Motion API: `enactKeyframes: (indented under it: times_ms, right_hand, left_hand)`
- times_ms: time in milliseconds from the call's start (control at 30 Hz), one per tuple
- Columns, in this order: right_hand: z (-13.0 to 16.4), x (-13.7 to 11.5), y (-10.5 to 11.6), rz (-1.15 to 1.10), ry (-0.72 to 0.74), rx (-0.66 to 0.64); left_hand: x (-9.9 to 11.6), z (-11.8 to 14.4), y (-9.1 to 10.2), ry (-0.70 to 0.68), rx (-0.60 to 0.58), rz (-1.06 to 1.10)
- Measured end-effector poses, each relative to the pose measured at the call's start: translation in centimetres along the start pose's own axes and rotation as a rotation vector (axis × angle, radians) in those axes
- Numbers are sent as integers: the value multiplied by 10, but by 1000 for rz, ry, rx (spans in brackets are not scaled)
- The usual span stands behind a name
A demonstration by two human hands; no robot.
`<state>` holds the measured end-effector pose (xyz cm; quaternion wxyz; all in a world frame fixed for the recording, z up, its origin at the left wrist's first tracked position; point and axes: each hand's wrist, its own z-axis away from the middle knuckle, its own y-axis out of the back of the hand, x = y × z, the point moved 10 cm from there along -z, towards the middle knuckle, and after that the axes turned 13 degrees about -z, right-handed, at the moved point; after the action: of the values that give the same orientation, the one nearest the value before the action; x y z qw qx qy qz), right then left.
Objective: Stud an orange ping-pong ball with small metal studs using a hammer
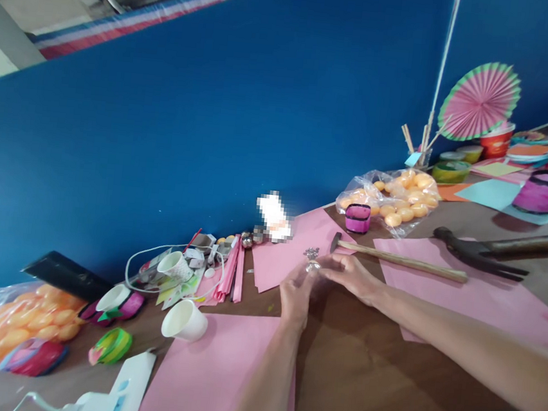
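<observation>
My left hand (295, 298) and my right hand (355, 278) meet over the brown table, fingers closed round a small shiny silver object (313, 267). It is too small and blurred to name its kind. Just beyond the fingertips, a little heap of silvery metal bits (311, 252) lies on a pink paper sheet (272, 267). A small hammer (395, 257) with a wooden handle rests to the right of my hands, its head near the heap. Part of the silver object is hidden by my fingers.
A claw hammer (487, 249) lies at the right on pink paper. Bags of orange balls (408, 196) stand at the back and far left. A white cup (185, 320), a pink paper fan (481, 103), craft scraps and a purple container (357, 219) surround the work area; a blue partition (215, 109) closes the back.
</observation>
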<state>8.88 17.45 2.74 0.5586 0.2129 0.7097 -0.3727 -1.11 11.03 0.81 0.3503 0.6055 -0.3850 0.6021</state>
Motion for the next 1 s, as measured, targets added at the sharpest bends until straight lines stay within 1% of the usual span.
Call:
enactKeyframes:
  times_ms: [167,333,567,767,867,1000]
  right_hand:
    - [-1,-1,3,0,8,38]
    - [-1,0,4,-2,-7,38]
    - [-1,-4,1,13,1,19]
    - [-1,-1,3,46,11,14]
    - [-2,-2,4,102,48,11]
    - [-1,-9,2,207,136,0]
  left_hand:
    - [5,1,-6,5,-53,69]
    - [10,4,-11,13,-92,117]
    - [3,3,-6,25,-67,107]
    - [7,5,-7,22,-67,99]
    - [7,5,-6,28,-59,93]
    - [4,3,-4,42,-42,108]
